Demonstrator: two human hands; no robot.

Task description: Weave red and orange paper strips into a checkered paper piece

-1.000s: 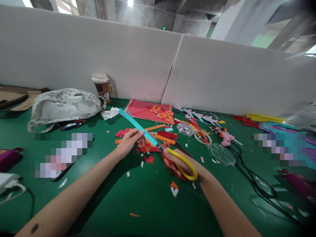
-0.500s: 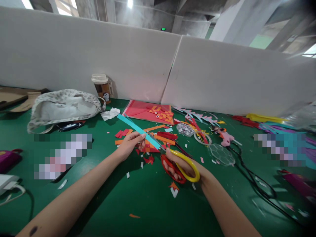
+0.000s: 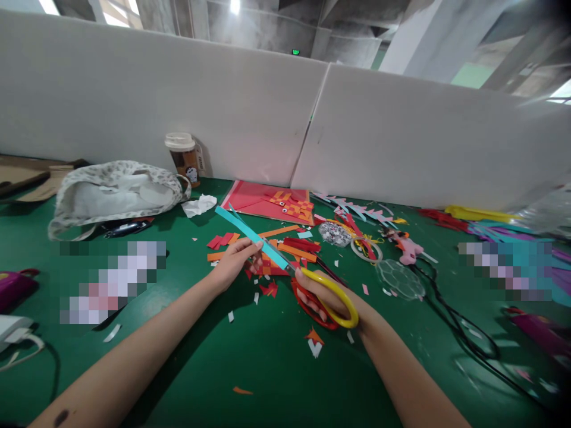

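Note:
My left hand (image 3: 235,261) pinches a long turquoise paper strip (image 3: 243,227) between thumb and fingers, its far end pointing up and left. A thin sliver parts from the strip's far end. My right hand (image 3: 325,292) grips a pair of scissors (image 3: 353,310) with one yellow and one red handle loop. The blades lie along the strip's near end, partly hidden by the paper. Beneath my hands are orange paper strips (image 3: 300,251), red paper pieces and a red-and-orange woven paper piece (image 3: 273,266).
Behind lies a red sheet (image 3: 250,199) with woven paper fish (image 3: 298,209). A lidded cup (image 3: 184,160) and a patterned bag (image 3: 118,193) stand left by the white partition (image 3: 178,101). To the right are a bead bag (image 3: 334,234), a pink glue gun (image 3: 408,251) and its black cable.
The handle loops of the scissors have drawn slightly closer together. The strip's far end has shifted a little to the right. Both hands keep their hold.

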